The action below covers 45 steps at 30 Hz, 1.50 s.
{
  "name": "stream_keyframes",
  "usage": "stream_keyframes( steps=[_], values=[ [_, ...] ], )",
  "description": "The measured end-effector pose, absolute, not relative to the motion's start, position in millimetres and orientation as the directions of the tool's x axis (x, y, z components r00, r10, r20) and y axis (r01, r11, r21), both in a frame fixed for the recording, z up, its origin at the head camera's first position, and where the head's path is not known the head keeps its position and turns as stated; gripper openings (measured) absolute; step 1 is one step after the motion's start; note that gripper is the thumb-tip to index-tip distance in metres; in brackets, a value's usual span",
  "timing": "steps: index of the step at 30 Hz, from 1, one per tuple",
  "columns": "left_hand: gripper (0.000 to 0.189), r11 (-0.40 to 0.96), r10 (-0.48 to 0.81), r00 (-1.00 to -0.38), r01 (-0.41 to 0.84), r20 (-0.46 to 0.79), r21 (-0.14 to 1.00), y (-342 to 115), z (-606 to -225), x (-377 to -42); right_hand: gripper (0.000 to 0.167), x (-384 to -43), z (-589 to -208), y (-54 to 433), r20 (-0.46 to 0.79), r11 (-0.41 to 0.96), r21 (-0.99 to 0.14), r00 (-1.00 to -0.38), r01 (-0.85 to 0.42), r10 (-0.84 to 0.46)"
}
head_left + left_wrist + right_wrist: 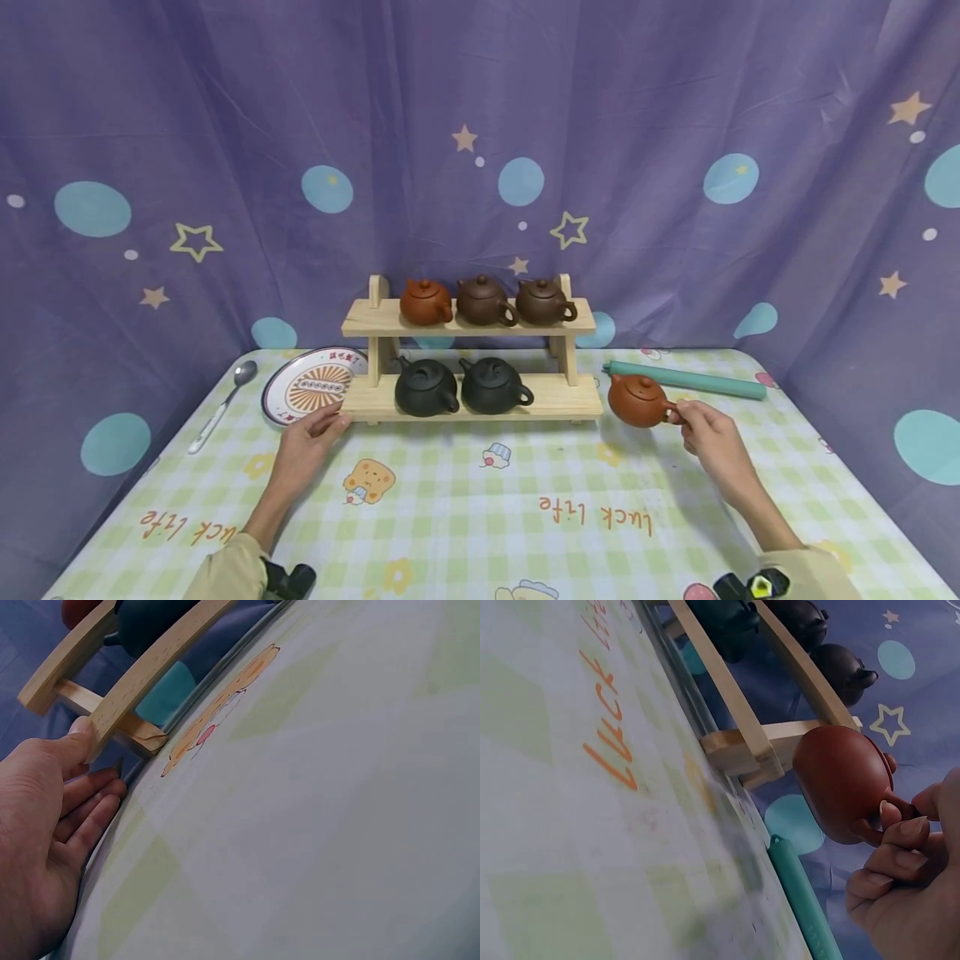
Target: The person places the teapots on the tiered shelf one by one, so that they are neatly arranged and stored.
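Note:
My right hand [711, 437] pinches the handle of a reddish-brown clay teapot [637, 402], holding it above the table just right of the two-tier wooden shelf [547, 402]. In the right wrist view the teapot [840, 780] hangs with its handle between thumb and fingers. At the shelf's lower left corner, my left hand [309, 446] grips the end of the board, thumb on top, as the left wrist view shows. Two black teapots [426, 388] stand on the lower tier. Along the upper tier sit an orange-brown teapot [424, 303] and two dark brown teapots [482, 302].
Left of the shelf lies a patterned plate [273, 392], with a spoon [222, 407] beside it. A green rod-like thing [705, 381] lies behind the held teapot. The checked tablecloth [465, 517] spreads in front, and a purple curtain [420, 83] hangs behind.

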<state>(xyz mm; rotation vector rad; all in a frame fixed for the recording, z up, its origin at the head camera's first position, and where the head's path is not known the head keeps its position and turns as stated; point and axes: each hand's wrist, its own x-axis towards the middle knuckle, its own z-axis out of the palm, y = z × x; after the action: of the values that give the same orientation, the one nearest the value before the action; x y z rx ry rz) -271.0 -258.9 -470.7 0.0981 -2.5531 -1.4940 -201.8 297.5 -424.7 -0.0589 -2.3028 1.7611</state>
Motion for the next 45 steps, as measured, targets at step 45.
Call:
stream_keyframes(
  steps=[45],
  values=[
    [0.061,0.519,-0.136,-0.982,0.041,0.13,0.854,-260.1,-472.5,-273.1,0.037,-224.4,-419.3,242.0,0.152,0.153,-0.979,-0.985,-0.138,0.085]
  ],
)
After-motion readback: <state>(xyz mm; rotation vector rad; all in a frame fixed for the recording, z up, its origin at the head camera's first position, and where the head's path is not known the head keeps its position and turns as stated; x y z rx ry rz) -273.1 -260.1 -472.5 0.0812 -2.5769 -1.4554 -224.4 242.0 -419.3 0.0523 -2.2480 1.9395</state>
